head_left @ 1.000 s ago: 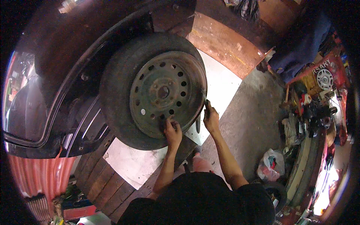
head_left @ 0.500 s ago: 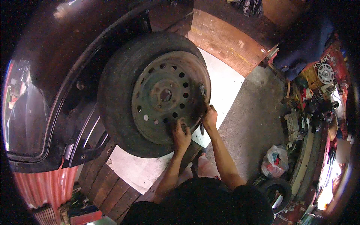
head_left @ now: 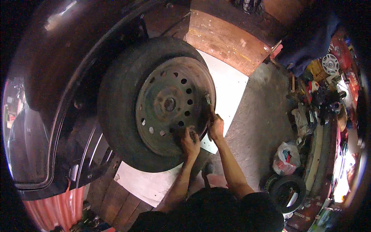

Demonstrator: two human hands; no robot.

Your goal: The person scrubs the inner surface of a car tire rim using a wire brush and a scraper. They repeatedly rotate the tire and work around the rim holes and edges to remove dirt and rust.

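A car wheel with a dusty, dark steel rim [head_left: 154,112] and a black tire [head_left: 118,104] stands before me, its holed face toward me. Close to the rim's lower right holes is my left hand [head_left: 191,143], its fingers curled together; whatever they hold cannot be made out. My right hand [head_left: 216,127] is wrapped round a slim hand tool [head_left: 208,98] with a metallic tip. That tip lies against the inner right edge of the rim. The tool's exact kind is too dim to tell.
Left of the wheel is a dark car body [head_left: 50,104]. White sheets [head_left: 228,83] and a wooden board [head_left: 228,40] lie around the wheel. At right are a plastic bag [head_left: 286,158], a loose tire [head_left: 288,193], a silver wheel cover [head_left: 330,64] and heaped items.
The view has shifted a little, so the wheel sits slightly lower. Both hands remain at the rim's lower right, the right one still gripping the tool.
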